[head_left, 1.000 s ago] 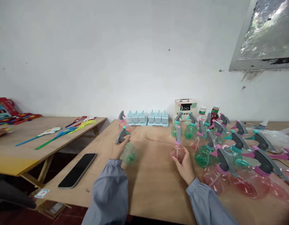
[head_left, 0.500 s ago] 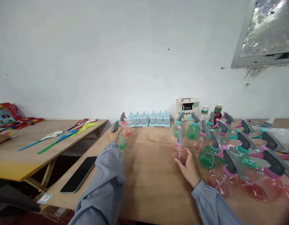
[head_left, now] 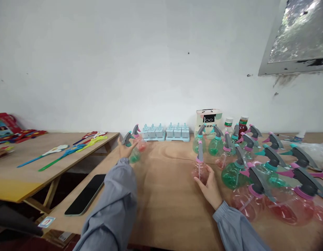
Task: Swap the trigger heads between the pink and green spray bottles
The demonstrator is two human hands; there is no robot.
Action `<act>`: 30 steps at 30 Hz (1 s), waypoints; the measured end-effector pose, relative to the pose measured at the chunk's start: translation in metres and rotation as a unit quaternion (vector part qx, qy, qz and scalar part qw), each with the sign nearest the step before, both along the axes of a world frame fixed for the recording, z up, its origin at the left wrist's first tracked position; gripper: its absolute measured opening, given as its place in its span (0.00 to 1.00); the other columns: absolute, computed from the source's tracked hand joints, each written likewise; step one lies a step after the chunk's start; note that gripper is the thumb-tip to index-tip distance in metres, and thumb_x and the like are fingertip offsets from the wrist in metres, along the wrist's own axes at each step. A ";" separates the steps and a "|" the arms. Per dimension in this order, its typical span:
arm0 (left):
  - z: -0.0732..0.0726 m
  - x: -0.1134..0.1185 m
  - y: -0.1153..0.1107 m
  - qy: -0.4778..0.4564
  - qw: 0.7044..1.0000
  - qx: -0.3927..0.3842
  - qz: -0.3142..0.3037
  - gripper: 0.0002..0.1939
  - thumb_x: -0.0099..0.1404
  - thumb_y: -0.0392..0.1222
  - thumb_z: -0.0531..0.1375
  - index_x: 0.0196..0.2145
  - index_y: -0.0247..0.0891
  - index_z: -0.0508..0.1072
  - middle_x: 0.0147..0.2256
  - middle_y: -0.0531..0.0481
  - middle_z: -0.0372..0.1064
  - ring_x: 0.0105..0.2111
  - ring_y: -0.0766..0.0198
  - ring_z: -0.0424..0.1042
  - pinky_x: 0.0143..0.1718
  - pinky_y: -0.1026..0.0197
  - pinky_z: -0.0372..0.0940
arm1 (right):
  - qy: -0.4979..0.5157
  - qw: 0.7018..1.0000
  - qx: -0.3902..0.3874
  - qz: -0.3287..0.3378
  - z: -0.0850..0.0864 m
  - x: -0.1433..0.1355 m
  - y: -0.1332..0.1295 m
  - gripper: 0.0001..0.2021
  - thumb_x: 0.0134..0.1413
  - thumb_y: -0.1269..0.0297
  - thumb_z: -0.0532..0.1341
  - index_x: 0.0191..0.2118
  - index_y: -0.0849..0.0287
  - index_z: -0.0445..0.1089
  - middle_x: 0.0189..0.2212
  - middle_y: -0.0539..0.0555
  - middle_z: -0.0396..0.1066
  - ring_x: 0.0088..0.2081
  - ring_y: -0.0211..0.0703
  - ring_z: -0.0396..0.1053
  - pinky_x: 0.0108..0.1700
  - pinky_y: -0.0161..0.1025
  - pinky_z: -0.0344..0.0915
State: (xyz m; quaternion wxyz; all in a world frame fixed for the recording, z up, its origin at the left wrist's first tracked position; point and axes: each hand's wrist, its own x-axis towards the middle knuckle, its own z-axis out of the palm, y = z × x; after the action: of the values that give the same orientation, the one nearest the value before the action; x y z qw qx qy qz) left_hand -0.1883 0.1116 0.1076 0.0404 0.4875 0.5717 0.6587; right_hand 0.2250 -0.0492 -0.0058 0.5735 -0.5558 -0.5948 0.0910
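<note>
My left hand point(head_left: 125, 150) is at the far left of the table, thumb and fingers spread apart around the grey head of a green spray bottle point(head_left: 134, 156). Right behind that bottle stands a pink spray bottle point(head_left: 141, 144) with a pink collar. My right hand point(head_left: 210, 186) has its thumb and fingers round the lower body of another pink spray bottle point(head_left: 199, 170), which stands upright on the table. Close by on the right is a group of several green and pink spray bottles point(head_left: 233, 174) with grey trigger heads, each holding some liquid or tint at the bottom.
Two light-blue popsicle moulds point(head_left: 177, 133) sit against the wall beside a printed paper box point(head_left: 208, 122). A dark phone point(head_left: 85, 195) lies at the table's left edge. Across a gap, another table point(head_left: 33, 174) carries colourful hand-shaped clappers point(head_left: 77, 149). Two capped bottles point(head_left: 243, 126) stand behind the spray bottles.
My left hand's fingers have spread away from the green spray bottle's head, and the hand has shifted slightly left. My right hand stays on the pink spray bottle.
</note>
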 end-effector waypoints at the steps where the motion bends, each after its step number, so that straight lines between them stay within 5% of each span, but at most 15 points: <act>1: 0.000 0.004 -0.008 -0.002 0.999 0.038 0.033 0.47 0.51 0.43 0.72 0.61 0.32 0.51 0.59 0.33 0.61 0.59 0.49 0.64 0.60 0.51 0.59 | 0.005 1.000 0.000 -0.005 0.000 -0.001 0.000 0.40 0.52 0.41 0.61 0.62 0.62 0.52 0.58 0.69 0.62 0.59 0.62 0.63 0.59 0.60 0.61; 4: 0.001 0.035 -0.045 -0.010 0.974 0.180 0.139 0.37 0.58 0.46 0.65 0.59 0.32 0.54 0.62 0.33 0.54 0.63 0.46 0.58 0.63 0.49 0.55 | 0.034 0.999 -0.008 -0.020 0.001 -0.004 -0.001 0.47 0.47 0.38 0.64 0.64 0.62 0.48 0.55 0.70 0.63 0.57 0.64 0.65 0.57 0.61 0.63; 5: 0.002 0.052 -0.062 -0.004 0.971 0.200 0.131 0.33 0.59 0.48 0.64 0.57 0.33 0.57 0.60 0.35 0.55 0.63 0.45 0.58 0.63 0.47 0.55 | 0.044 0.999 -0.014 -0.017 0.001 -0.005 -0.002 0.50 0.45 0.37 0.65 0.65 0.62 0.47 0.54 0.69 0.64 0.57 0.64 0.65 0.57 0.61 0.63; 7: 0.004 0.094 -0.099 0.028 0.983 0.182 0.014 0.29 0.55 0.51 0.67 0.50 0.37 0.65 0.54 0.39 0.62 0.61 0.43 0.61 0.63 0.43 0.55 | 0.054 0.998 -0.020 0.002 0.001 -0.009 -0.004 0.52 0.43 0.37 0.66 0.66 0.62 0.46 0.53 0.68 0.65 0.56 0.63 0.66 0.56 0.61 0.64; 8: 0.005 0.117 -0.117 0.053 0.982 0.151 -0.101 0.28 0.52 0.51 0.69 0.47 0.38 0.68 0.52 0.40 0.65 0.60 0.43 0.62 0.64 0.42 0.54 | 0.051 0.998 -0.020 0.017 0.000 -0.012 -0.005 0.51 0.43 0.38 0.67 0.65 0.62 0.47 0.52 0.67 0.65 0.55 0.63 0.67 0.56 0.61 0.64; 10: 0.003 0.165 -0.148 0.055 0.947 0.065 -0.311 0.35 0.47 0.47 0.73 0.52 0.41 0.69 0.56 0.38 0.65 0.62 0.43 0.61 0.65 0.45 0.53 | 0.032 0.998 -0.014 0.048 -0.002 -0.018 -0.009 0.49 0.43 0.39 0.68 0.65 0.60 0.49 0.51 0.65 0.67 0.53 0.61 0.68 0.56 0.60 0.65; 14: -0.006 0.229 -0.170 0.023 0.861 -0.073 -0.502 0.54 0.47 0.46 0.74 0.67 0.42 0.53 0.58 0.37 0.63 0.56 0.45 0.66 0.57 0.44 0.64 | -0.012 0.995 0.006 0.095 -0.008 -0.029 -0.018 0.47 0.43 0.41 0.69 0.64 0.58 0.52 0.50 0.63 0.68 0.52 0.61 0.70 0.54 0.60 0.66; 18: -0.017 0.236 -0.155 -0.009 0.849 -0.105 -0.518 0.43 0.54 0.48 0.70 0.63 0.42 0.58 0.58 0.38 0.63 0.57 0.48 0.64 0.53 0.47 0.67 | -0.013 0.987 -0.004 0.162 -0.013 -0.032 -0.019 0.46 0.42 0.39 0.70 0.62 0.58 0.55 0.52 0.64 0.67 0.55 0.62 0.68 0.56 0.58 0.65; 22: -0.027 0.223 -0.147 -0.051 0.870 -0.096 -0.481 0.35 0.56 0.47 0.68 0.59 0.42 0.64 0.58 0.40 0.64 0.54 0.53 0.68 0.56 0.49 0.65 | 0.080 0.975 -0.025 0.207 -0.011 -0.028 -0.003 0.29 0.61 0.42 0.55 0.60 0.55 0.55 0.46 0.57 0.70 0.49 0.49 0.71 0.55 0.51 0.66; 25: -0.032 0.220 -0.148 -0.077 0.871 -0.088 -0.478 0.34 0.53 0.46 0.69 0.57 0.41 0.67 0.59 0.39 0.65 0.48 0.55 0.73 0.54 0.49 0.66 | 0.129 0.988 0.016 0.085 -0.007 -0.024 0.029 0.24 0.62 0.43 0.53 0.55 0.54 0.58 0.47 0.58 0.68 0.51 0.48 0.68 0.58 0.51 0.63; 30: -0.029 0.220 -0.148 -0.150 0.885 -0.081 -0.434 0.29 0.52 0.45 0.70 0.52 0.40 0.73 0.53 0.40 0.72 0.40 0.59 0.76 0.49 0.53 0.68 | 0.142 0.981 0.076 -0.107 0.006 -0.014 0.103 0.38 0.51 0.36 0.57 0.58 0.62 0.53 0.56 0.70 0.60 0.60 0.58 0.59 0.63 0.58 0.55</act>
State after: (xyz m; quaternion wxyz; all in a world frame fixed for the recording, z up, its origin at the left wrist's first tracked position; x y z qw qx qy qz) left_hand 0.0313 -0.0359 0.0790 0.4467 0.5775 0.3415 0.5918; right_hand 0.2108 0.0542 0.0000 0.6995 -0.5523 -0.4493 0.0615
